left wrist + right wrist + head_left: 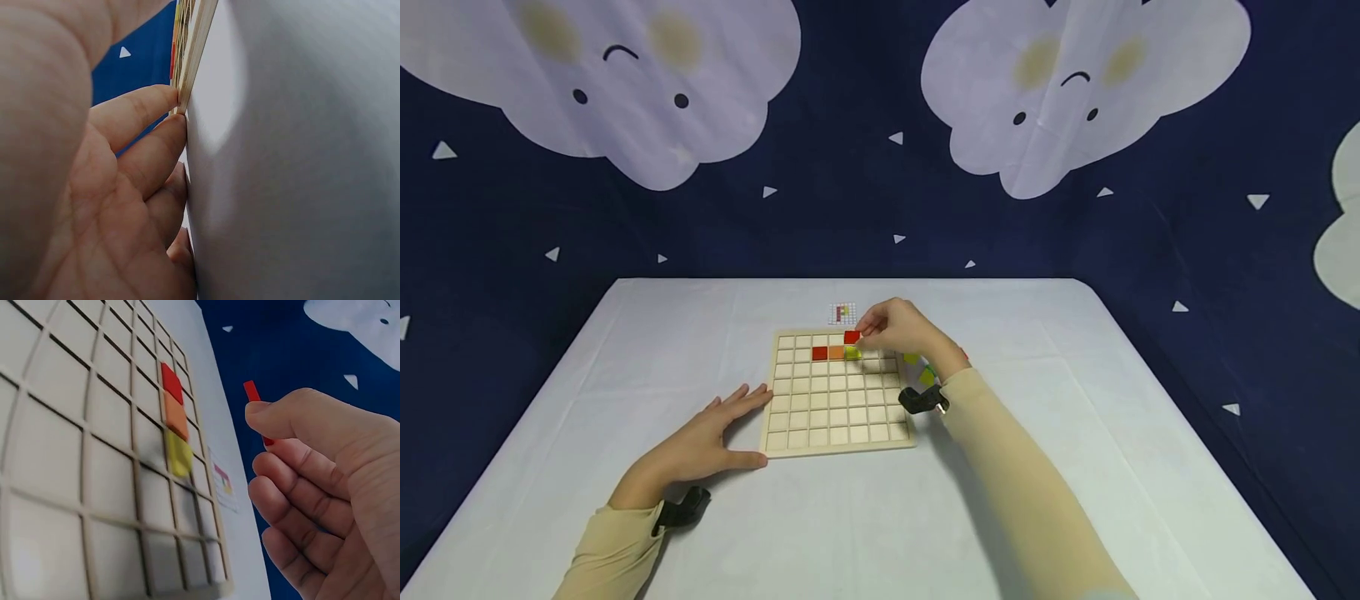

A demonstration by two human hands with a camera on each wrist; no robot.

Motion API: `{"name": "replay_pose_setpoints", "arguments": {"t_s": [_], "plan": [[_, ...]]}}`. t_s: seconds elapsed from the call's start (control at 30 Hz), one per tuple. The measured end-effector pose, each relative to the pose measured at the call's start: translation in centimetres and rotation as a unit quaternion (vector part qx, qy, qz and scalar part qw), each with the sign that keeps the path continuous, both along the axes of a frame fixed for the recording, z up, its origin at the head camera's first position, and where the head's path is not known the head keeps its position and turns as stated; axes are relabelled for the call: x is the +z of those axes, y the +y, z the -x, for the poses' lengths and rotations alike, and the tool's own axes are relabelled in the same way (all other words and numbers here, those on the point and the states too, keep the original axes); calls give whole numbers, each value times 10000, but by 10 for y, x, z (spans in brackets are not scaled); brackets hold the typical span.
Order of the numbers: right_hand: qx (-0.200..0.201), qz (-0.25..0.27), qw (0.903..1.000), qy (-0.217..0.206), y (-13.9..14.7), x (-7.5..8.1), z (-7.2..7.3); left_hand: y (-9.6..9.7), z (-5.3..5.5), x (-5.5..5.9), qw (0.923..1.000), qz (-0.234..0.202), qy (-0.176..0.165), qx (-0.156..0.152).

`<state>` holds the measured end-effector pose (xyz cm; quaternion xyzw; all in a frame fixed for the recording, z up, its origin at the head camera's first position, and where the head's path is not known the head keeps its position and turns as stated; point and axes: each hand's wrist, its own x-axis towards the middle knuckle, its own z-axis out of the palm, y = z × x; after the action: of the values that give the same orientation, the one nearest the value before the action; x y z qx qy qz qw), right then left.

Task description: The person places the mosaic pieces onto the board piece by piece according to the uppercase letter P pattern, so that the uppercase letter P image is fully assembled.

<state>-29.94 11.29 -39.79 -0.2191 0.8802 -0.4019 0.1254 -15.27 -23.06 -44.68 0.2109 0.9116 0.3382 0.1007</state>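
Observation:
A wooden grid board (828,411) lies on the white table. In its second row from the far edge sit a red tile (820,353), an orange tile (837,352) and a yellow tile (853,353), side by side. My right hand (897,327) pinches another red tile (251,391) between thumb and index finger, above the far part of the board. My left hand (703,439) rests on the table with fingers spread; its index fingertip and thumb tip are at the board's left edge. In the left wrist view, two fingertips (167,95) touch the board's side.
A small card (842,313) with a coloured grid pattern lies just beyond the board's far edge. Several loose tiles, among them a yellow one (927,377), lie right of the board, partly hidden by my right wrist. A dark cloud-printed cloth (850,217) hangs behind the table.

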Motion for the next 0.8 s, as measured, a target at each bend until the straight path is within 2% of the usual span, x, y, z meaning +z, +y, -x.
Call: {"name": "replay_pose_setpoints", "arguments": {"t_s": [0.17,0.33,0.8], "plan": [[274,65,9995,-107,-15,-6,-6,-2,0,-2,10000,-9,-38,-3],[467,-10,9989,42,-27,-12,-9,-2,0,-3,10000,-30,-54,-17],[453,-170,9988,7,-48,-23,-17,-2,0,-2,10000,-64,1,-30]]}}
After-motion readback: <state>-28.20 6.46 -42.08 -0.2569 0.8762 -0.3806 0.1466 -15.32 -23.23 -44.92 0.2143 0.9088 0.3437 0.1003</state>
